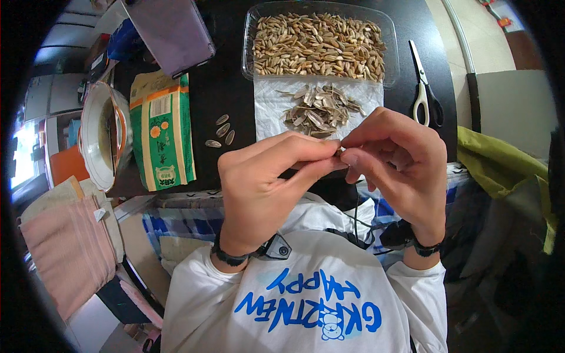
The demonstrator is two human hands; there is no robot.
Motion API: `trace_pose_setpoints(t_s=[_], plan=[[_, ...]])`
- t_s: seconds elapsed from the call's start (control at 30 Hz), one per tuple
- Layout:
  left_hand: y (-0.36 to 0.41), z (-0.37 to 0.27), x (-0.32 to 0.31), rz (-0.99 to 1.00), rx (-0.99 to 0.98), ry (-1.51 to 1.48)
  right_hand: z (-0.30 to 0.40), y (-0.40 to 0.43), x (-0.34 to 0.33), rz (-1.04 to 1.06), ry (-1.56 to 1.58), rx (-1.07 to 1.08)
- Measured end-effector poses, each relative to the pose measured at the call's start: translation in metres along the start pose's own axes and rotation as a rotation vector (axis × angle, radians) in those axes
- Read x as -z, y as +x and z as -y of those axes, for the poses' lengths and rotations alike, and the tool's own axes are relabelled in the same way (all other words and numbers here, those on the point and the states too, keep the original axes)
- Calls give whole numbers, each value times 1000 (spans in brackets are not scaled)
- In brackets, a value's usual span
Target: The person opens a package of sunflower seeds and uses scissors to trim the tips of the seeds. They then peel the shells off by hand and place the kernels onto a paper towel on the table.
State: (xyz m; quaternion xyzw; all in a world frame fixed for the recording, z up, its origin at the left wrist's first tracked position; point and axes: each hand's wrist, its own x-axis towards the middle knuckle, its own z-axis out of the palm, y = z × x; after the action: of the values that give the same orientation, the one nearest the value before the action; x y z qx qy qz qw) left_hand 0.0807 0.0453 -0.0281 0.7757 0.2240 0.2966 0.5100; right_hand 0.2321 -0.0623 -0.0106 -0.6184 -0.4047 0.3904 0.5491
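Before my chest, my left hand (269,176) and my right hand (404,163) meet at the fingertips. Both thumbs and index fingers pinch a small sunflower seed (339,151), mostly hidden by the fingers. Just beyond them, a white paper sheet (269,106) bears a heap of split sunflower seed shells (318,110). Behind the sheet stands a clear plastic tray (247,48), holding a thick layer of tan-brown sunflower kernels (320,46). Several whole striped sunflower seeds (223,129) lie on the dark table to the left of the sheet.
Scissors (422,88) with one white and one black handle lie near the right edge of the black table (212,97). At left are a green and tan seed packet (163,132), a white bowl (97,132) and a purple-cased tablet-like object (172,35). Olive-green cloth (499,163) hangs at right.
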Motion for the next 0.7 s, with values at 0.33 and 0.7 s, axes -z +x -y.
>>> trace_pose_setpoints(t_s=[0.33, 0.7], plan=[[-2, 3, -3, -14, 162, -108, -9, 2, -12, -137, 2, 57], [6, 14, -8, -80, 302, -353, -14, 14, -22, -195, 43, -37]])
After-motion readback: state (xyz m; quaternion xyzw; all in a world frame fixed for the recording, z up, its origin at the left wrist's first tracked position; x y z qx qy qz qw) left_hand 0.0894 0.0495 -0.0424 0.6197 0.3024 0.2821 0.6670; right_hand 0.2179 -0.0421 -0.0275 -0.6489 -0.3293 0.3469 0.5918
